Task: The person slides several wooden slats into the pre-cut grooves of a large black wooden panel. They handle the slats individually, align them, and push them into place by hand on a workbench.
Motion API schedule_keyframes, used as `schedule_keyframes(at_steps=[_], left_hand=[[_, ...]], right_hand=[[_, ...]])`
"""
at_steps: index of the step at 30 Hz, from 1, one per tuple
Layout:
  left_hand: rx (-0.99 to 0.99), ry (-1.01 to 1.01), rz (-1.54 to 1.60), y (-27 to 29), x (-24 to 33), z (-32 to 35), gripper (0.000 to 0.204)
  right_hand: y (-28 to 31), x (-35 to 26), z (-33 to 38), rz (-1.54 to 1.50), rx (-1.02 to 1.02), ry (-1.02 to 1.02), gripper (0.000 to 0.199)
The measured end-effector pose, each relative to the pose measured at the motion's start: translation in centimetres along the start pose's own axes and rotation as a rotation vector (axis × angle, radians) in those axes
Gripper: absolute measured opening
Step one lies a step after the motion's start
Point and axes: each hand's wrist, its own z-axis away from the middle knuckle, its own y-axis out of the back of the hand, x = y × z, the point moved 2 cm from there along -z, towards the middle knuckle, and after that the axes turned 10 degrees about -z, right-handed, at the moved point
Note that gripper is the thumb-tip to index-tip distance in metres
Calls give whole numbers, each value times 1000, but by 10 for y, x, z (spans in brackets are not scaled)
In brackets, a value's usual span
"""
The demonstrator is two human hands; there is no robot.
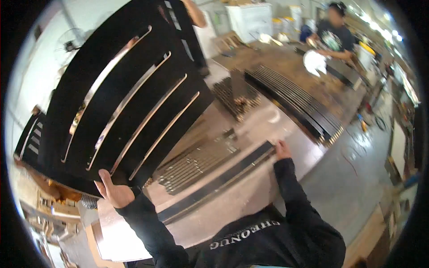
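Observation:
A large black panel (pixel 67 107) with long curved slots stands tilted at the left, above the table. At its lower edge is my left hand (pixel 117 192), thumb raised and a finger apart from it against the black surface. Whether that hand bears any weight cannot be told. My right hand (pixel 282 151) is closed around the far right end of a long black bar (pixel 219 178) lying across the table. Behind the bar lies a row of thin dark strips (pixel 192 167), partly covered by the panel.
The pale tabletop (pixel 232 201) also carries stacked black bars (pixel 295 100) and a bundle of shorter pieces (pixel 234 96). A co-worker (pixel 335 35) handles white material (pixel 314 62) at the far end. Another person's arm (pixel 194 13) is beside the panel's top. Cables (pixel 357 138) lie on the right floor.

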Motion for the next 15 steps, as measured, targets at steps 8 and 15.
schedule_keyframes(at_steps=[8,15], left_hand=[[-190,235,-506,4,-80,128,39],[-377,304,-285,-6,-112,176,24]], right_hand=[[-7,-128,45,199,-56,208,30],[-4,-136,47,201,-31,132,29]])
